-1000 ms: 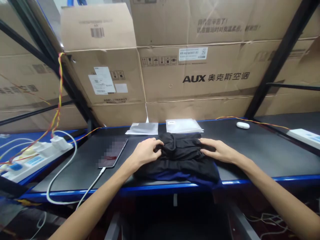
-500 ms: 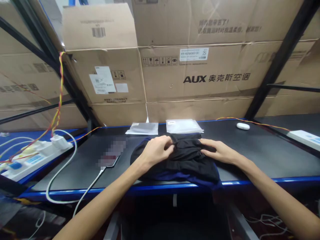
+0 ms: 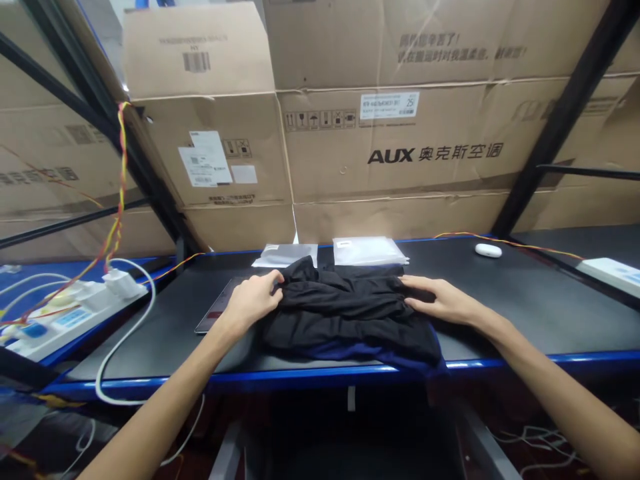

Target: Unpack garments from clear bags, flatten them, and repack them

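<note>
A bunched black and dark blue cloth [image 3: 350, 310] lies at the front middle of the dark tabletop, a blue part reaching over the front edge. At its upper left corner, my left hand [image 3: 255, 297] pinches the black fabric between thumb and fingers. My right hand [image 3: 440, 300] grips the cloth's right side, thumb and fingers closed on a fold. Partly behind my left hand lies a phone [image 3: 217, 310], flat on the table.
Two flat plastic packets [image 3: 287, 255] [image 3: 369, 251] lie behind the cloth. A small white case [image 3: 489, 251] is at the back right. Power strips [image 3: 75, 313] [image 3: 613, 277] stand at both sides. Cardboard boxes [image 3: 400, 180] rise behind the table, between black posts.
My left hand has moved left from the middle of the cloth to its left corner, and the fabric there is drawn left. My right hand has barely moved.
</note>
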Motion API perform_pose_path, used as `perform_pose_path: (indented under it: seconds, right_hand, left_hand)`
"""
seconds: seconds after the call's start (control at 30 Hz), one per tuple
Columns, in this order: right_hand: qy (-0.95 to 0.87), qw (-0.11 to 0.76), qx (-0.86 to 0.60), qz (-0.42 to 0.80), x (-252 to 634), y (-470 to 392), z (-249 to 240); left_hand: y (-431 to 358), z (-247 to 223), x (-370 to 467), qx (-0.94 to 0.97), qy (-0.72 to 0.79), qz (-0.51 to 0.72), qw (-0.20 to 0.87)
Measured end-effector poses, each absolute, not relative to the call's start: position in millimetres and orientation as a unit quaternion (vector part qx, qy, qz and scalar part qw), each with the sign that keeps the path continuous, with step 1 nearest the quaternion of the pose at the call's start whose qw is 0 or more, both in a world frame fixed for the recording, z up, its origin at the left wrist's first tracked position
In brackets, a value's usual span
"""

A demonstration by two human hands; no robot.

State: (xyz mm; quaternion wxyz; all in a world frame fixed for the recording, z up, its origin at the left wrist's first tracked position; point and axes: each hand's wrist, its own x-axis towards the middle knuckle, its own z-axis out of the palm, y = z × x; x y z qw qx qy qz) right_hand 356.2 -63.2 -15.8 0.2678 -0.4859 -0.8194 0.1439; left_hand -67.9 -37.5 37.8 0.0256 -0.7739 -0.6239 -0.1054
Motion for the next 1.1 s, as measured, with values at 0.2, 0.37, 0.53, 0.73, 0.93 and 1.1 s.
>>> perform_pose_path:
  seconds: [0.2,0.37,0.53,0.73,0.93,1.1]
  right_hand:
    - [-0.815,0.27,-0.495,0.133,354.6,-65.6,-12.5]
    - [-0.813,0.353,-0.46,0.048,338.9,-77.5,3.2]
    - [-0.834,0.284,-0.469,0.058,323.3,-86.5,10.3]
    - [-0.843,0.26,-0.465,0.077,322.5,-87.0,8.4]
    - [-0.811,0.35,-0.446,0.146,324.8,-102.1,25.6]
    - [-0.845,0.267,-0.397,0.24,326.1,-122.2,39.2]
  left_hand:
    - [-35.6,47.8,-61.2,-0.836,-0.495,-0.231,0.056]
    - [-30.2,50.5,-50.9,-0.886,-0.411,-0.206,-0.054]
    - [-23.5,42.2,-47.5,-0.88,-0.431,-0.183,-0.081]
    - [-23.7,41.9,-47.7,-0.879,-0.398,-0.239,-0.108]
    - [-47.5,57.8,-60.7,-0.869,-0.356,-0.28,-0.199]
    - [-66.3,61.7,-70.2,-0.904,-0.299,-0.19,-0.238]
